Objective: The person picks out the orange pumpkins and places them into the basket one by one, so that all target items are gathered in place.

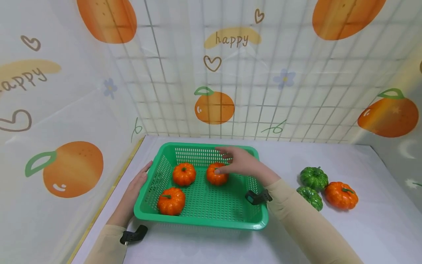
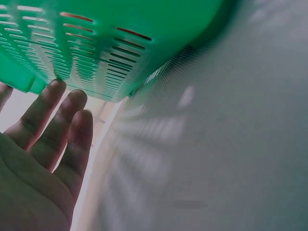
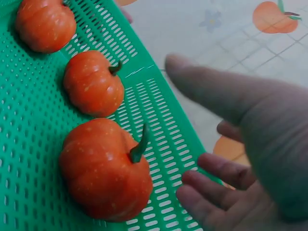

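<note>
A green plastic basket point(image 1: 204, 220) stands on the white table, its walls and floor full of slots. Three small orange pumpkins lie inside: a front-left pumpkin point(image 1: 171, 202), a back-left pumpkin point(image 1: 184, 173) and a back-middle pumpkin point(image 1: 215, 178). My right hand point(image 1: 243, 161) is over the basket beside the back-middle pumpkin, fingers spread and thumb apart; in the right wrist view that nearest pumpkin point(image 3: 103, 173) sits apart from the fingers. My left hand point(image 1: 133, 190) lies along the basket's left side, its fingers point(image 2: 72, 108) extended at the slotted wall.
Right of the basket, a back green pumpkin point(image 1: 314, 178), a front green pumpkin point(image 1: 311, 198) and another orange pumpkin point(image 1: 341, 196) sit close together on the table. A printed curtain point(image 1: 165, 91) over a wire grid rises behind the table. More printed curtain hangs at the left.
</note>
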Action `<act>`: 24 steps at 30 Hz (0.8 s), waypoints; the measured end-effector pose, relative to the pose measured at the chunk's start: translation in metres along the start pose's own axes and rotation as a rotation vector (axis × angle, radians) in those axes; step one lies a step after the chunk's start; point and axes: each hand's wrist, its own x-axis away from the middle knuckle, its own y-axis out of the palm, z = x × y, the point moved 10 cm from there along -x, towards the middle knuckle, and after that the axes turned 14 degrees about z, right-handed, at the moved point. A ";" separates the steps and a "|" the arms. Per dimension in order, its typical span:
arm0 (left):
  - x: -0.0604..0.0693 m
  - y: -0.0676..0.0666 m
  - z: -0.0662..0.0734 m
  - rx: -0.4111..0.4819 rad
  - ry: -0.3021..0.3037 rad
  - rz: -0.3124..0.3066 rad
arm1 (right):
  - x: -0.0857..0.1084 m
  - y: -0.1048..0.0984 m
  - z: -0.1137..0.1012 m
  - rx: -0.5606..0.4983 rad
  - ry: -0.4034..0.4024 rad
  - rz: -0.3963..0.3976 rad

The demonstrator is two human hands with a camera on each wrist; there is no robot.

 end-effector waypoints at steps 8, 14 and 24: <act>0.005 -0.003 0.000 -0.029 0.011 0.008 | 0.017 -0.023 -0.015 -0.178 0.006 0.017; 0.009 -0.004 -0.003 -0.057 0.013 0.006 | 0.031 -0.042 -0.014 -0.159 0.008 0.054; 0.013 0.000 0.006 -0.060 0.016 0.002 | 0.054 -0.062 0.004 -0.165 0.032 0.097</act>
